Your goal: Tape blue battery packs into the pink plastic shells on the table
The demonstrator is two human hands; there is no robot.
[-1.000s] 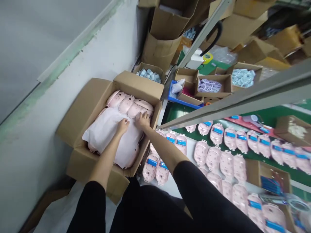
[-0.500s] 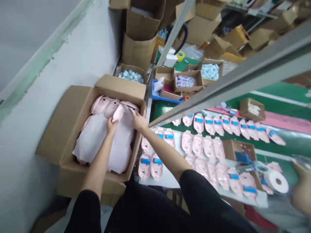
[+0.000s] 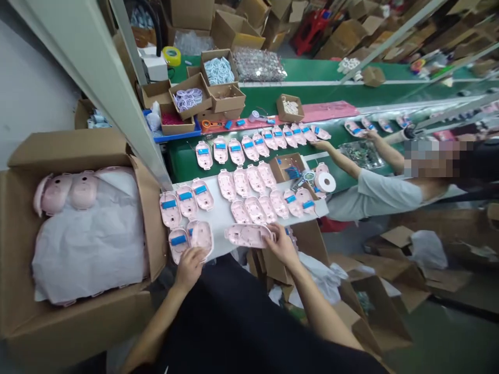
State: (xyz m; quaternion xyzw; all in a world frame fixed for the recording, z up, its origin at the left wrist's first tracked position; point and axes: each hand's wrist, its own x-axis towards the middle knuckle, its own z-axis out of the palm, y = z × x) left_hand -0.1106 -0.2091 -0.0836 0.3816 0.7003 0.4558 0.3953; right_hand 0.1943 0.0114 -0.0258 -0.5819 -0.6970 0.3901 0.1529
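My left hand (image 3: 190, 267) grips the near edge of a pink plastic shell (image 3: 201, 236), held over another shell with a blue part (image 3: 178, 240) at the left end of the white board. A second pink plastic shell (image 3: 247, 235), hollow side up and lying lengthwise, is in my right hand (image 3: 284, 245), its fingers closed on the right end. Beyond my hands, rows of pink shells (image 3: 255, 209) rest on the board (image 3: 218, 236). Some of them carry blue rectangular parts; others have none showing.
An open carton (image 3: 154, 234) with pink shells and white sheet stands left. A metal post (image 3: 117, 98) slants between carton and board. Past the board, more shells line the green belt (image 3: 181, 161). At right, a co-worker's hand (image 3: 320, 146) reaches to the belt. A white roll (image 3: 325, 183) stands nearby.
My hands have come out of the carton and moved right to the board, now with a pink shell in each. The view has swung right, bringing the co-worker into sight.
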